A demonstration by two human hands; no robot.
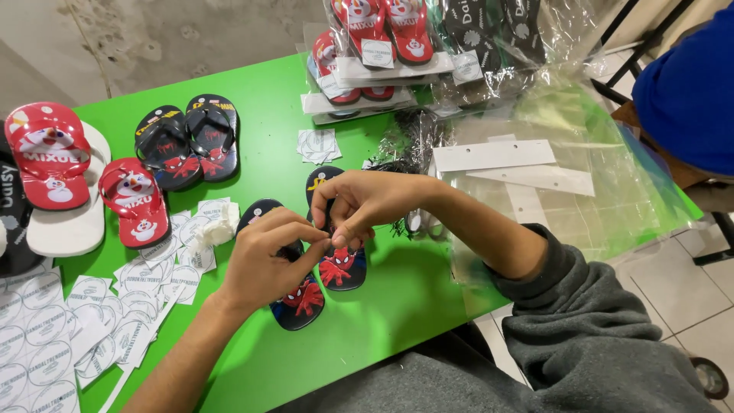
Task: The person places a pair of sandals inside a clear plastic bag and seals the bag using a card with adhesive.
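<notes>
Both hands pinched together over pair of dark flip-flops (317,260): right hand (365,200) and left hand (267,264) grip something tiny, can't tell what. Flip-flops directly beneath, long axis running away from person, on green desk (397,306). Sticker sheets (46,336) far left.

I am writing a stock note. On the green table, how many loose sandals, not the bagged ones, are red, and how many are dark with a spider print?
Red sandals: 2
Dark spider-print sandals: 4
Total: 6
</notes>
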